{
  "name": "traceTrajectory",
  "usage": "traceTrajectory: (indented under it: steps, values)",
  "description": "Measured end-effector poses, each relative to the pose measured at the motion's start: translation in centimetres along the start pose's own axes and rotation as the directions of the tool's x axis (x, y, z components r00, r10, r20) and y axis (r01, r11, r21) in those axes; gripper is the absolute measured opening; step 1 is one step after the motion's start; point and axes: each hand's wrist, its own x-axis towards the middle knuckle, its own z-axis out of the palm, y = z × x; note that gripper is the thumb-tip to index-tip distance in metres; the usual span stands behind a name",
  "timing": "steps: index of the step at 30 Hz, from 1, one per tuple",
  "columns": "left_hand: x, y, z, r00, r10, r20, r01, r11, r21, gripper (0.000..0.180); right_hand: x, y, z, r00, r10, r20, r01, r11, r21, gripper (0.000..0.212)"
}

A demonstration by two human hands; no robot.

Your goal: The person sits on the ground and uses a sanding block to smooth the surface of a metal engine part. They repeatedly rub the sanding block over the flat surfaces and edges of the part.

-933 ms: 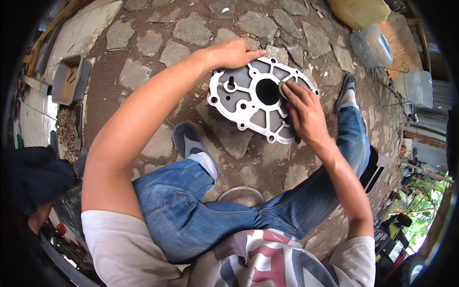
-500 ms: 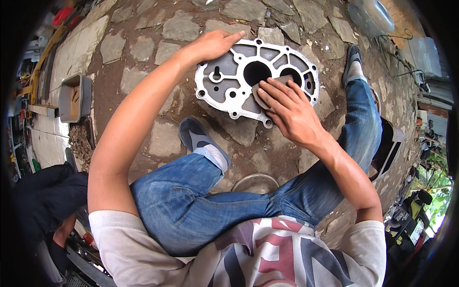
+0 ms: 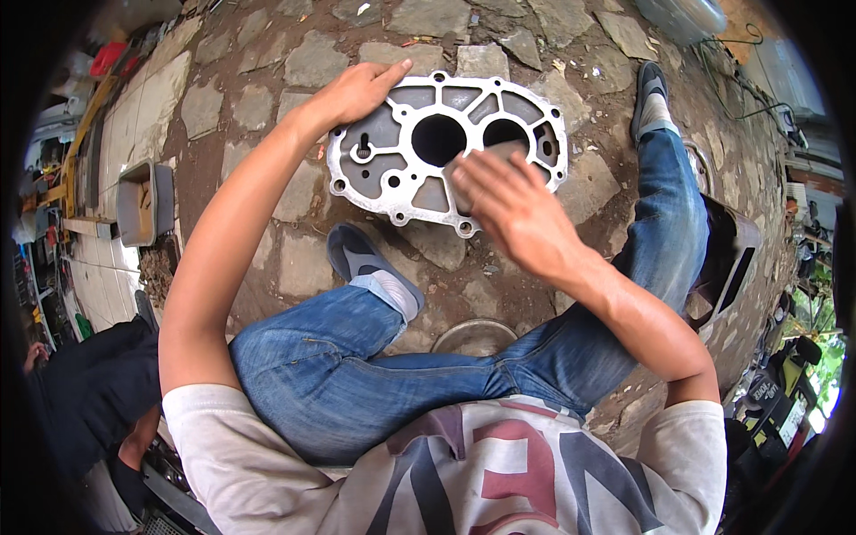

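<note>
A silvery cast metal housing point(image 3: 419, 198), ribbed and with round bores and bolt holes along its rim, is tilted up above the stones in front of me. My left hand point(image 3: 361, 92) is closed around its far left edge, with some fingers out of sight behind it. Over the near right part of its face lies my right hand point(image 3: 513, 201), fingers outstretched and blurred by motion. Beneath those fingers is a grey-brown piece of sandpaper point(image 3: 510, 150), mostly covered by the hand and partly overlapping the right bore. What supports the housing underneath is hidden.
My jeans-clad legs point(image 3: 285, 374) frame the work area. A round metal dish point(image 3: 474, 332) sits between them. Farther left is a grey tub point(image 3: 165, 203); another person's dark clothing point(image 3: 98, 383) shows at lower left. A dark box-shaped part point(image 3: 727, 259) stands beyond my right leg.
The housing has shifted slightly left with my left hand still on its edge. My right hand has moved left along with it and is now blurred, the sandpaper still under its fingers.
</note>
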Motion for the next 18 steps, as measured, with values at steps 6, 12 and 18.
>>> traceTrajectory:
  steps: [6,12,18]
  values:
    - [-0.5,4.1,-1.4,0.947,0.287,0.146,-0.317,0.910,0.269,0.061,1.3,2.3,-1.1,0.999,0.037,-0.018,-0.038,0.998,-0.054,0.053]
    - [-0.4,4.0,-0.1,0.932,0.314,0.180,-0.345,0.920,0.187,0.087,1.6,3.4,-1.7,0.999,0.006,0.045,0.001,0.989,-0.145,0.051]
    - [-1.3,3.6,0.6,0.930,0.361,0.070,-0.367,0.901,0.233,0.085,1.4,2.3,-1.6,0.998,-0.044,0.053,0.049,0.993,-0.105,0.051]
